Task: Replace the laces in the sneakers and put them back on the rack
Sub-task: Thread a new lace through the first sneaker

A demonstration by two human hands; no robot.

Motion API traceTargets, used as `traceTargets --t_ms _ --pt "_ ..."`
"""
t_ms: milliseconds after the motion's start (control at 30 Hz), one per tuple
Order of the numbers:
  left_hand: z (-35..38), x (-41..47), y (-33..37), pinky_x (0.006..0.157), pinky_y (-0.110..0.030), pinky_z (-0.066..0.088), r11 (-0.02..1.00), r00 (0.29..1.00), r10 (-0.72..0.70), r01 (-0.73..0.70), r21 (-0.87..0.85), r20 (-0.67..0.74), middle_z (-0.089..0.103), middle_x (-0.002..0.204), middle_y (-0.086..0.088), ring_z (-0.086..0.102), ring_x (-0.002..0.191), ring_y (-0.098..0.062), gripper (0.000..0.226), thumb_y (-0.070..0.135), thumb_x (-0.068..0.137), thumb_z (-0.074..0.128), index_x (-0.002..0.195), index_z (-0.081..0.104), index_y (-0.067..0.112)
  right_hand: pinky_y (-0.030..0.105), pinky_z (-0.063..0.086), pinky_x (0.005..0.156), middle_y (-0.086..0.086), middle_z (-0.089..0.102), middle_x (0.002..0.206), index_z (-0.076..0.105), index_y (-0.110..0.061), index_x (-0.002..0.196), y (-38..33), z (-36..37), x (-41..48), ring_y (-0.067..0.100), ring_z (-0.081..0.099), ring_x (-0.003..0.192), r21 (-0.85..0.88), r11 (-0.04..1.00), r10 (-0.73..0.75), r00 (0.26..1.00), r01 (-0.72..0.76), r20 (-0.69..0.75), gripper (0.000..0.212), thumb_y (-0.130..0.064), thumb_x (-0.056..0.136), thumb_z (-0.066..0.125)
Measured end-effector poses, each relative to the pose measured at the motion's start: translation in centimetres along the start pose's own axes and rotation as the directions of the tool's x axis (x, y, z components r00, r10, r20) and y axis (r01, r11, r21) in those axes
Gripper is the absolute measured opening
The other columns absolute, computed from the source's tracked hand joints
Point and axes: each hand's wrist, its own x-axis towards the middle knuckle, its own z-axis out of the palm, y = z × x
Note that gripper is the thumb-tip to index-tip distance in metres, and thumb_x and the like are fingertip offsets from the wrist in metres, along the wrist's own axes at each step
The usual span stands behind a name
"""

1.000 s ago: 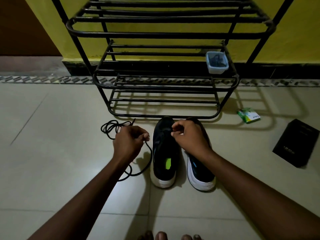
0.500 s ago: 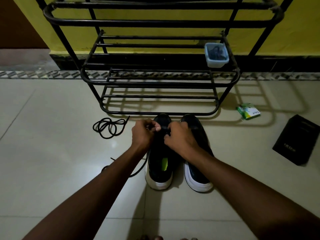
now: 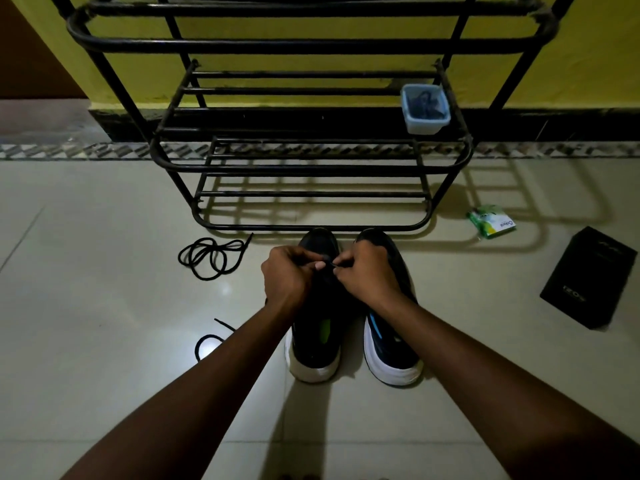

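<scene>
Two black sneakers with white soles stand side by side on the floor, toes toward the black metal rack point(image 3: 311, 169). Over the front of the left sneaker point(image 3: 317, 341) my left hand point(image 3: 289, 278) and my right hand point(image 3: 369, 273) meet, each pinching a black lace point(image 3: 329, 264) stretched between the fingertips. The lace trails under my left forearm and loops out on the tiles point(image 3: 207, 339). The right sneaker point(image 3: 391, 348) has a blue stripe inside and is partly covered by my right wrist. A second black lace point(image 3: 211, 256) lies coiled to the left.
A small clear tub point(image 3: 425, 109) with dark contents sits on the rack's middle shelf at the right. A green packet point(image 3: 491, 223) and a black box point(image 3: 588, 277) lie on the floor to the right. Yellow wall stands behind the rack.
My left hand came from the left with the lace and joined my right hand over the left sneaker's front. The view moved closer and tilted down slightly.
</scene>
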Motion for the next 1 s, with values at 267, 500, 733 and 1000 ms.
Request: traceTargets --t_ms 267,500,733,1000 --pt "0.8 0.1 0.3 0.088 -0.026 0.056 0.988 0.99 -0.135 0.133 -0.073 -0.029 0.074 0.073 0.01 0.065 0.076 0.002 0.009 0.013 0.078 0.085 0.08 0.082 0.021 0.025 0.057 0.083 0.003 0.077 0.096 0.08 -0.017 0.099 0.7 0.2 0.4 0.015 0.071 0.091 0.045 0.999 0.001 1.0 -0.002 0.006 0.018 -0.014 0.081 0.075" --pt "1.3 0.4 0.1 0.085 -0.035 0.059 0.992 0.991 -0.12 0.121 0.017 -0.054 0.073 0.067 0.01 0.072 0.077 -0.008 0.021 0.017 0.071 0.089 0.063 0.072 0.028 0.019 0.052 0.077 0.003 0.077 0.095 0.08 -0.018 0.097 0.9 0.3 0.8 0.012 0.07 0.089 0.064 0.998 0.009 1.0 -0.01 0.019 0.015 -0.017 0.082 0.077" --pt "1.4 0.4 -0.3 0.077 -0.026 0.057 0.992 0.991 -0.125 0.124 -0.022 -0.046 0.072 0.062 0.011 0.071 0.069 -0.002 0.02 0.015 0.071 0.089 0.067 0.074 0.026 0.022 0.053 0.073 0.003 0.075 0.086 0.079 -0.016 0.095 1.0 0.4 1.0 0.014 0.07 0.083 0.098 0.995 0.016 1.0 -0.016 0.006 0.011 -0.02 0.087 0.073" --pt "1.4 0.4 -0.2 0.073 -0.022 0.056 0.995 0.995 -0.093 0.092 -0.034 -0.029 0.072 0.063 0.012 0.069 0.065 0.002 0.021 0.008 0.077 0.084 0.069 0.075 0.024 0.041 0.063 0.057 0.011 0.071 0.081 0.073 -0.015 0.086 0.6 0.3 2.3 0.022 0.073 0.066 0.073 0.995 0.061 0.996 -0.066 0.069 0.014 -0.003 0.088 0.067"
